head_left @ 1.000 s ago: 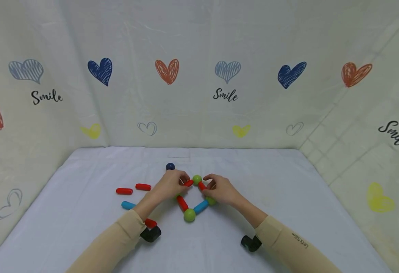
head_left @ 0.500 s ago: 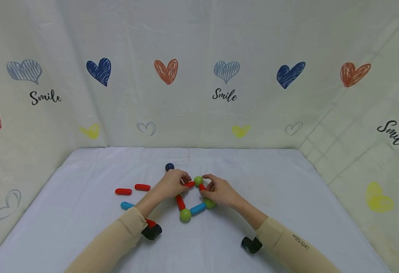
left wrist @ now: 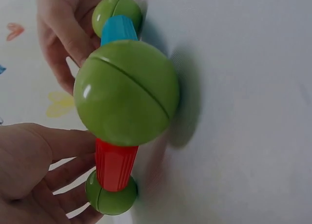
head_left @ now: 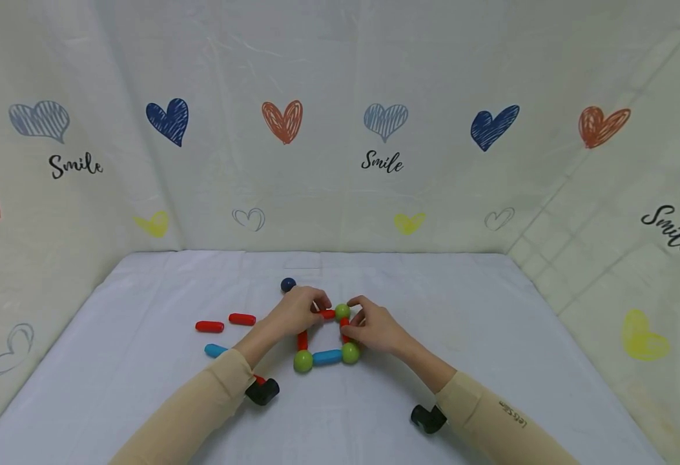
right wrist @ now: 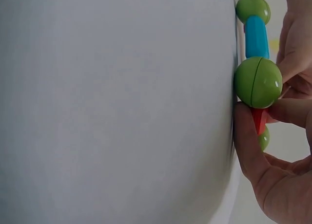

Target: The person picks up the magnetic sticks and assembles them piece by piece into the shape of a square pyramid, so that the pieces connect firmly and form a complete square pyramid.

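Note:
Green balls and ribbed rods form a four-sided frame on the white cloth. The near side is a blue rod (head_left: pixel 327 358) between the near-left green ball (head_left: pixel 303 361) and the near-right green ball (head_left: pixel 350 352). My left hand (head_left: pixel 294 314) pinches the far red rod (head_left: pixel 328 314), beside the far-right green ball (head_left: pixel 342 312). My right hand (head_left: pixel 377 326) pinches the right-side red rod (right wrist: pixel 258 121) between thumb and finger. The left-side red rod (left wrist: pixel 116 165) runs to a far-left green ball (left wrist: pixel 111 194), which my left hand hides in the head view.
Left of the frame lie two loose red rods (head_left: pixel 209 327) and a blue rod (head_left: pixel 215 350). Another red rod (head_left: pixel 259 379) is partly under the left sleeve. A dark blue ball (head_left: pixel 288 284) sits behind my left hand. Black wrist devices (head_left: pixel 429 418) hang below both sleeves.
The frame has turned from a diamond to nearly square to me. Its near-left ball has moved left, the far-right ball slightly right, and the near-right ball shows more fully. Both hands keep their grip.

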### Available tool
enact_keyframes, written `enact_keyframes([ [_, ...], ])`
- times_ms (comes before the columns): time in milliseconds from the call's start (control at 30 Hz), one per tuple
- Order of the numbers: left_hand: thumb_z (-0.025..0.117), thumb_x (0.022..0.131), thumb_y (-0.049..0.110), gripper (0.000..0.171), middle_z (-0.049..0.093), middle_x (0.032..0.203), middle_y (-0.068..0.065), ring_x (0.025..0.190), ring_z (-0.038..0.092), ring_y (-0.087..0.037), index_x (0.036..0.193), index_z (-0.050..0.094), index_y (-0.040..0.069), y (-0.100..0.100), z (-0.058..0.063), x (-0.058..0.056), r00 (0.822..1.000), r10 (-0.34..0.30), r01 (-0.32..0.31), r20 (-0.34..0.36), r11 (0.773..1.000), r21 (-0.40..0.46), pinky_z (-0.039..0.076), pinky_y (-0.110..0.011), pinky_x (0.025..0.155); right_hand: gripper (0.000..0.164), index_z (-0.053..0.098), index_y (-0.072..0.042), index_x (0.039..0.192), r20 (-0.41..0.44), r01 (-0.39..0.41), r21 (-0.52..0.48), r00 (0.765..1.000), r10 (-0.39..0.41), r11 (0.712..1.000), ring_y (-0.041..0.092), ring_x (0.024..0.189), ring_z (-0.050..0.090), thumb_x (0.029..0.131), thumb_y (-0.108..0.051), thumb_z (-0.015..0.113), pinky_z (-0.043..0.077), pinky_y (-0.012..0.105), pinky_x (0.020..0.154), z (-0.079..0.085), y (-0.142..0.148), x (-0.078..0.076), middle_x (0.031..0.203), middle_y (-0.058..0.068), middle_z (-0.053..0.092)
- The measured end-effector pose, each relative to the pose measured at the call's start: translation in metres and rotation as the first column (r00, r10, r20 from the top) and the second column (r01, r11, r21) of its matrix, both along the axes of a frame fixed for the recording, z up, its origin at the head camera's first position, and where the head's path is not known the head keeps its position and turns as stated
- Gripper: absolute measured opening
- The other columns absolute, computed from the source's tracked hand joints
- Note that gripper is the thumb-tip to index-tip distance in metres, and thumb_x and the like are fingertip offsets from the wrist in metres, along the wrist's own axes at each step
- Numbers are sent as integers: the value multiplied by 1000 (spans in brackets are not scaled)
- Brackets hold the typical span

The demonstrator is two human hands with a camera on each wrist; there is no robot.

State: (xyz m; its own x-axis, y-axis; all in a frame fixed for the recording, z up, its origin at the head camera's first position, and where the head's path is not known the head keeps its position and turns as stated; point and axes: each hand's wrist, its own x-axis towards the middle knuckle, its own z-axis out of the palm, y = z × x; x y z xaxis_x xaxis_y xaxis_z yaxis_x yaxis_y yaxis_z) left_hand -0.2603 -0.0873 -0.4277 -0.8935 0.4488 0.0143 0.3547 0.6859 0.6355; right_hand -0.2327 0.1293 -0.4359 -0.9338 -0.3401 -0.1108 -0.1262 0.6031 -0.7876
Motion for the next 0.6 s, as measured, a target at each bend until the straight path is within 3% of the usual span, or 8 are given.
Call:
enact_keyframes([
  [300,77,91,3,21,71,99,-2,91,63,-19,111,74,9,1,-2,-3,1000,-22,22,-22,1000,5,58,-32,83,56,50,-3,141,24,9,-13,1000,-8,1000,18,69,63,93,-16,76,57,31,65,-2,-1,0,89,5,64],
  [600,77,92,6,23,70,108,-5,102,62,-25,114,74,9,-11,4,3,1000,17,-16,-11,999,36,57,-34,83,57,49,-4,142,50,17,-5,999,-17,1000,18,68,64,93,-18,76,58,31,66,-2,-1,-2,89,5,63],
])
